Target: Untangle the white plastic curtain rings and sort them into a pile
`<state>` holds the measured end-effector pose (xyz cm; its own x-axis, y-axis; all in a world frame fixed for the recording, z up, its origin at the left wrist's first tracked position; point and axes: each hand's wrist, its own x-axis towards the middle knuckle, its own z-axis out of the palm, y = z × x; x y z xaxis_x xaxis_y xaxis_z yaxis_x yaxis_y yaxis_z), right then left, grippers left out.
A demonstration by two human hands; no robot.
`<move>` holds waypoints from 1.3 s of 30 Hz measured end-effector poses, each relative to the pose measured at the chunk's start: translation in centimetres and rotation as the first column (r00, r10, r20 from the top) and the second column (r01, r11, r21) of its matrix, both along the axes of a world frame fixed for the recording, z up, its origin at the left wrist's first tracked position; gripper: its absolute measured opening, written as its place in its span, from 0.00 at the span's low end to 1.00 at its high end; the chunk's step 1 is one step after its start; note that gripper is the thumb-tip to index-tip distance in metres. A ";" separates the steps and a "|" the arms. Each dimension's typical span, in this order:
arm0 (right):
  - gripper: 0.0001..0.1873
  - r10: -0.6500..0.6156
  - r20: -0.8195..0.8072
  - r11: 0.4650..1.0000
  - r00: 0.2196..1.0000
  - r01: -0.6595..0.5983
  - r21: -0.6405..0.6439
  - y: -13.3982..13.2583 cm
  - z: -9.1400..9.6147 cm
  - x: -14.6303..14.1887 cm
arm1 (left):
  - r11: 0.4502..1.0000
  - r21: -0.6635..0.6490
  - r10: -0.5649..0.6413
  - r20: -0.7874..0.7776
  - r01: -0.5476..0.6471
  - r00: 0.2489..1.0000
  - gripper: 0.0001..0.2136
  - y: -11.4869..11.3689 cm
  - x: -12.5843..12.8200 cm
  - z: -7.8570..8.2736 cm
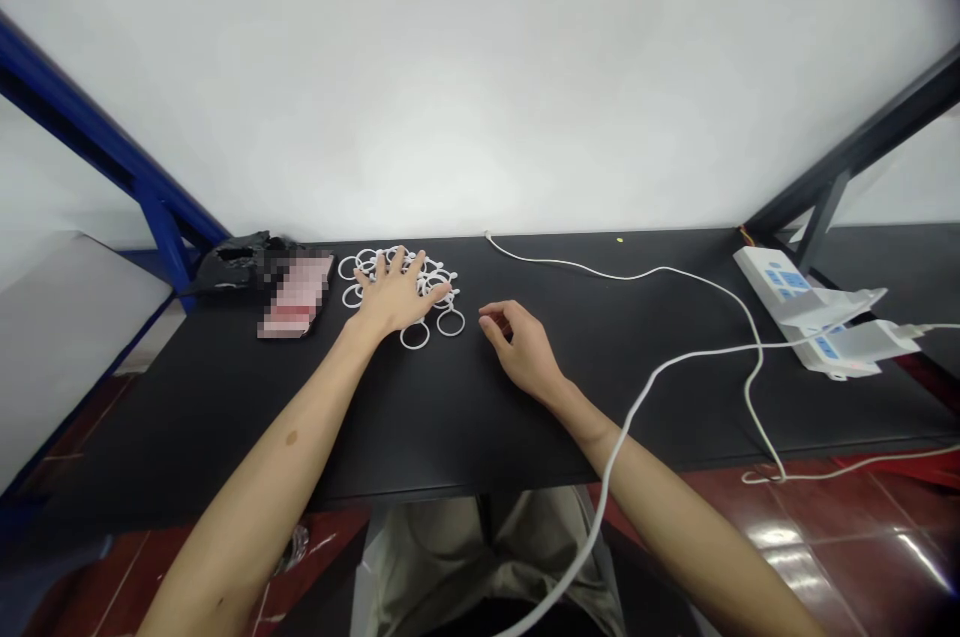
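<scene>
Several white rings with small knobs (451, 322) lie in a loose pile toward the back left of the black table. Over this pile my left hand (394, 295) rests palm down, fingers spread, covering part of it. Whether the palm presses on the rings is hidden. To the right of the pile, my right hand (521, 345) lies on its side on the table with the fingers curved and a gap between thumb and fingertips. Nothing shows inside it, and it stands apart from the nearest ring.
Left of the pile are a phone (298, 297) with a blurred screen and a crumpled black bag (236, 262). A white power strip (795, 302) with plugged-in adapters sits at right. White cable (660, 372) crosses over my right forearm. Blue frame bars (161, 207) flank the black table (450, 437).
</scene>
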<state>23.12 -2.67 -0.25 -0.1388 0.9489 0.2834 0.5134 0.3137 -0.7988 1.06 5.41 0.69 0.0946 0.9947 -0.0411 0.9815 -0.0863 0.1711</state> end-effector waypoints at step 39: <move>0.40 0.111 0.634 0.988 0.765 -0.155 0.014 1.6 -1.0 -3.3 | 0.992 0.068 -0.102 -0.079 0.107 0.992 0.41 -4.9 -3.7 -1.8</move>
